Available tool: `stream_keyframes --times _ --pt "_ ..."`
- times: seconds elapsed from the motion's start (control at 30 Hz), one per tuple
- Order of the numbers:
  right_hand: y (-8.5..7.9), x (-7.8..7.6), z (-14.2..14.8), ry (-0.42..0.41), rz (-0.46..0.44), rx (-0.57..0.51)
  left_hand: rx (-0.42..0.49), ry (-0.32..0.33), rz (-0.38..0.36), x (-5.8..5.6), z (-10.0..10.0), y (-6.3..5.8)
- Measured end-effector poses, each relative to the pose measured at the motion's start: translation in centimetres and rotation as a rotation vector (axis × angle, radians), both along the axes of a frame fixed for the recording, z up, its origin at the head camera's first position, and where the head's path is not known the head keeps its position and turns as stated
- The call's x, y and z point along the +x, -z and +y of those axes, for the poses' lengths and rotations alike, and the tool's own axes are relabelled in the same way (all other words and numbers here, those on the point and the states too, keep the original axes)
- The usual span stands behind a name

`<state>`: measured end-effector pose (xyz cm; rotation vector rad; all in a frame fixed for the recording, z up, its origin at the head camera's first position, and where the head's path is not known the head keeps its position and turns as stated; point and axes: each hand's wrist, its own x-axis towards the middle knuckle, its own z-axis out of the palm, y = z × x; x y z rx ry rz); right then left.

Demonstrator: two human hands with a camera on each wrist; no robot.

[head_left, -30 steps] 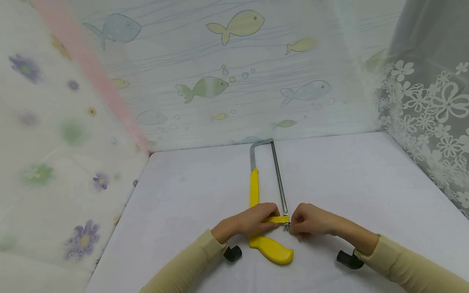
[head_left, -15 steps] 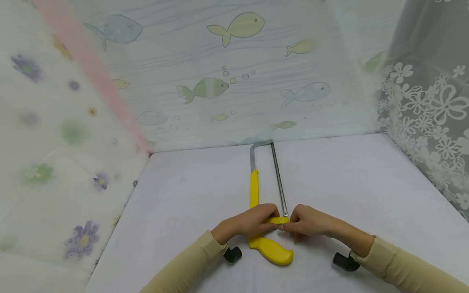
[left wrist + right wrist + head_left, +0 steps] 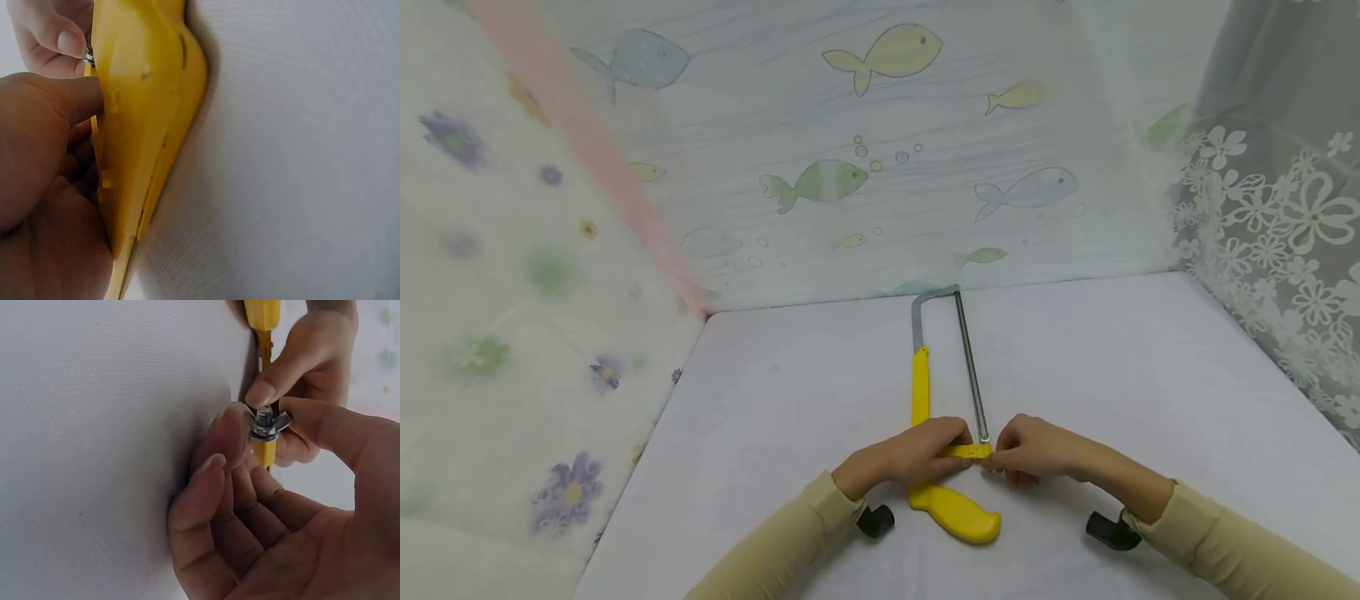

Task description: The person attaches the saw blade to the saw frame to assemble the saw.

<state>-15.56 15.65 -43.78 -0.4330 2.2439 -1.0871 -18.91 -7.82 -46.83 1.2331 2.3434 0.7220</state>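
Observation:
A hacksaw with a yellow frame and handle lies on the white-covered table in the head view, its blade running along the right side. My left hand grips the yellow frame near the handle, with the thumb along it in the left wrist view. At the blade's near end a silver wing nut sits on a threaded bolt that sticks out of the yellow arm. My right hand pinches the wing nut between thumb and index finger. Its other fingers curl loosely below, close to the cloth in the right wrist view.
Behind the table hangs a fish-print curtain, just past the saw's far end. Flowered cloth borders the left side, lace the right. Dark wrist mounts jut out under both forearms.
My right hand moved left over the wing nut, then drew slightly back to the right, its fingers shifting about the nut. The left hand and the hacksaw stayed in place.

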Motion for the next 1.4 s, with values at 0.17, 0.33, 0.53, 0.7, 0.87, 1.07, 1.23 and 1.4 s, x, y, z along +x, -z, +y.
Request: stream_keyframes --times 0.17,0.33,0.53,0.7,0.87,1.07,1.23,1.4 --pt "-0.2 -0.2 0.2 -0.039 -0.029 -0.064 -0.008 0.005 -0.001 -0.3 0.1 -0.1" --pt "0.1 -0.7 0.8 -0.078 -0.077 -0.142 -0.009 0.011 0.001 -0.3 0.0 -0.2" --pt "0.5 -1.3 1.5 -0.114 -0.137 -0.226 -0.008 0.012 0.004 -0.2 0.0 -0.2" --pt "1.1 -1.8 2.1 -0.137 -0.222 -0.342 0.003 0.022 0.014 -0.4 0.0 -0.2" --pt "1.7 -2.3 2.4 -0.171 -0.282 -0.427 0.008 0.022 0.011 -0.4 0.1 -0.1" --pt "2.1 -2.4 2.5 -0.211 -0.282 -0.454 0.005 0.021 0.008 -0.4 0.2 0.2" --pt "2.1 -2.5 2.4 -0.235 -0.260 -0.451 0.012 0.012 0.006 -0.3 0.1 0.3" --pt "1.8 -2.4 2.2 -0.227 -0.254 -0.415 0.038 -0.009 -0.007 -0.2 -0.1 0.2"
